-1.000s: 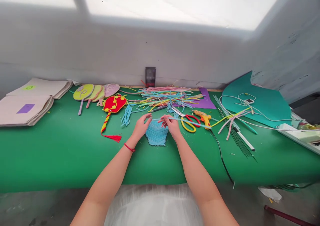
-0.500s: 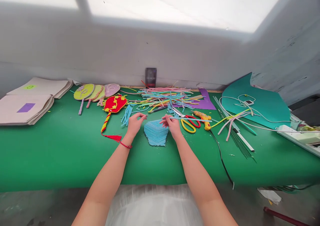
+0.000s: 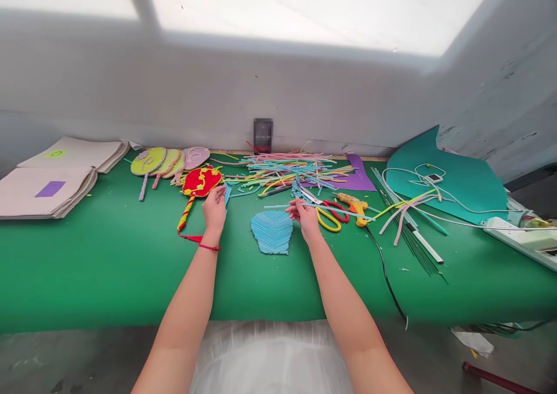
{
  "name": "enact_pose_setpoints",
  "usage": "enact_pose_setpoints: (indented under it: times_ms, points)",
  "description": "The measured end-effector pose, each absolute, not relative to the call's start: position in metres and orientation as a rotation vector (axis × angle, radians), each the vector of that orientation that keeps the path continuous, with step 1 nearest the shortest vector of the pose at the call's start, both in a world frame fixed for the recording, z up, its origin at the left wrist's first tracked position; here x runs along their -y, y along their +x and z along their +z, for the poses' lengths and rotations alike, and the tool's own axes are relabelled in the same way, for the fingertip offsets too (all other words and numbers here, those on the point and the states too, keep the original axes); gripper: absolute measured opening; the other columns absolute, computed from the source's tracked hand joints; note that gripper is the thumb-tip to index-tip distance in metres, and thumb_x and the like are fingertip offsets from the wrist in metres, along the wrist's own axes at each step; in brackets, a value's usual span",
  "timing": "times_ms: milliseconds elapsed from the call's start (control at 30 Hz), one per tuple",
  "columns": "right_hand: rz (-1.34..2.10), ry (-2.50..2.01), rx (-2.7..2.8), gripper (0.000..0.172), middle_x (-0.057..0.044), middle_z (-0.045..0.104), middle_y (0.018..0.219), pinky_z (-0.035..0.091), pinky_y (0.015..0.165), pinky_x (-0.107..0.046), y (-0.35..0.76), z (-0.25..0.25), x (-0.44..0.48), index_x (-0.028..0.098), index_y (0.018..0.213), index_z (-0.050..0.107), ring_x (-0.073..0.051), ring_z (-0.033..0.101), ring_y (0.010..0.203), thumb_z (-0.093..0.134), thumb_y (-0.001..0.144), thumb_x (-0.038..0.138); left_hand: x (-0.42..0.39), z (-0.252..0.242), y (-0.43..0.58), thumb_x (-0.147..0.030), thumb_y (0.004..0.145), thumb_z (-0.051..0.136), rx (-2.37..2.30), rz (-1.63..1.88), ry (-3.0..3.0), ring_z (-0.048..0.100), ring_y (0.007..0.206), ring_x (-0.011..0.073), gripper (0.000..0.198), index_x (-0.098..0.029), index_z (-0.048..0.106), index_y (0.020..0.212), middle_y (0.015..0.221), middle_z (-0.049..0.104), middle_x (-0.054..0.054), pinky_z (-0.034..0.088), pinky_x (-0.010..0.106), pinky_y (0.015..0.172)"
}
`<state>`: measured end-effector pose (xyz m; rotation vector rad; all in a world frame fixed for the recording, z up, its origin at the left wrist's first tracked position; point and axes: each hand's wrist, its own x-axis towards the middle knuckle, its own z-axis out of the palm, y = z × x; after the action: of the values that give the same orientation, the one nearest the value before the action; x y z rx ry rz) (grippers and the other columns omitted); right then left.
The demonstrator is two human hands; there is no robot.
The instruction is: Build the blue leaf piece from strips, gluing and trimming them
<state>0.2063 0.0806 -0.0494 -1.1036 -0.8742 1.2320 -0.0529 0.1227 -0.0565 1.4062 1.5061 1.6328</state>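
Observation:
My right hand (image 3: 303,217) pinches a long light-blue pipe cleaner (image 3: 275,207), which lies level across the fingers and sticks out on both sides. Just below and left of that hand, a blue panel of pipe cleaners in V-shaped rows (image 3: 272,232) lies flat on the table. My left hand (image 3: 214,209), with a red cord on its wrist, is at a bundle of short blue pipe cleaner pieces (image 3: 228,193), partly covering it. Its fingers are curled together; whatever is between them is hidden. The red and yellow fan (image 3: 201,180) lies just beyond it.
A pile of coloured pipe cleaners (image 3: 287,169) lies at the back. Scissors (image 3: 329,219) and a yellow glue gun (image 3: 359,209) with a trailing cord lie right of my right hand. Pastel round fans (image 3: 148,161) and notebooks (image 3: 43,191) are left; a power strip (image 3: 517,240) sits far right.
My left hand has moved left, from above the blue panel to the short blue pieces. The pipe cleaner in my right hand now reaches further left, over the panel's top edge.

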Motion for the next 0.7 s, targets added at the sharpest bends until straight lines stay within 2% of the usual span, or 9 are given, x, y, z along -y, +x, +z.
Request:
enact_pose_setpoints:
  times_ms: [300,467,533,600,633,700]
  points:
    - [1.247,-1.109,0.856,0.043,-0.001,0.067,0.061,0.038,0.045,-0.021,0.206,-0.049,-0.081,0.018,0.074,0.061,-0.008,0.051,0.047,0.066,0.065,0.06,-0.116,-0.058,-0.048,-0.01,0.084,0.038,-1.61,1.442,1.655,0.064,0.1,0.019,0.033,-0.018,0.061,0.106,0.105,0.068,0.007,0.048,0.033,0.089]
    - [1.211,-1.146,0.915,0.048,-0.003,0.068,0.063,0.039,0.045,-0.023,0.205,-0.05,-0.081,0.018,0.074,0.06,-0.01,0.053,0.047,0.061,0.066,0.065,-0.111,-0.057,-0.037,-0.008,0.086,0.031,-1.602,1.334,1.77,0.061,0.107,0.0202,0.042,-0.02,0.056,0.117,0.114,0.065,0.009,0.047,0.036,0.091]
    - [1.208,-1.146,0.923,0.049,-0.003,0.069,0.064,0.038,0.045,-0.023,0.205,-0.05,-0.081,0.018,0.074,0.059,-0.01,0.054,0.047,0.061,0.066,0.066,-0.109,-0.058,-0.03,-0.004,0.084,0.029,-1.624,1.283,1.832,0.052,0.12,0.0212,0.047,-0.019,0.055,0.119,0.127,0.057,0.011,0.041,0.041,0.1]
    - [1.214,-1.143,0.914,0.049,-0.004,0.069,0.064,0.038,0.043,-0.023,0.205,-0.05,-0.08,0.018,0.074,0.059,-0.01,0.054,0.046,0.062,0.065,0.066,-0.107,-0.059,-0.023,-0.002,0.081,0.031,-1.668,1.207,1.927,0.036,0.133,0.0236,0.047,-0.018,0.057,0.117,0.141,0.044,0.011,0.028,0.048,0.109]
    - [1.219,-1.137,0.909,0.048,-0.004,0.069,0.065,0.038,0.043,-0.022,0.204,-0.05,-0.08,0.018,0.074,0.059,-0.01,0.053,0.046,0.062,0.065,0.066,-0.105,-0.058,-0.019,-0.004,0.082,0.033,-1.687,1.161,1.971,0.032,0.135,0.025,0.045,-0.019,0.057,0.117,0.142,0.042,0.011,0.022,0.052,0.111]
    - [1.234,-1.123,0.906,0.046,-0.004,0.07,0.067,0.038,0.042,-0.022,0.203,-0.05,-0.08,0.018,0.075,0.059,-0.009,0.053,0.046,0.063,0.067,0.063,-0.1,-0.056,-0.01,-0.012,0.087,0.035,-1.606,1.065,2.088,0.041,0.129,0.0239,0.038,-0.02,0.055,0.119,0.136,0.049,0.011,0.021,0.052,0.111]
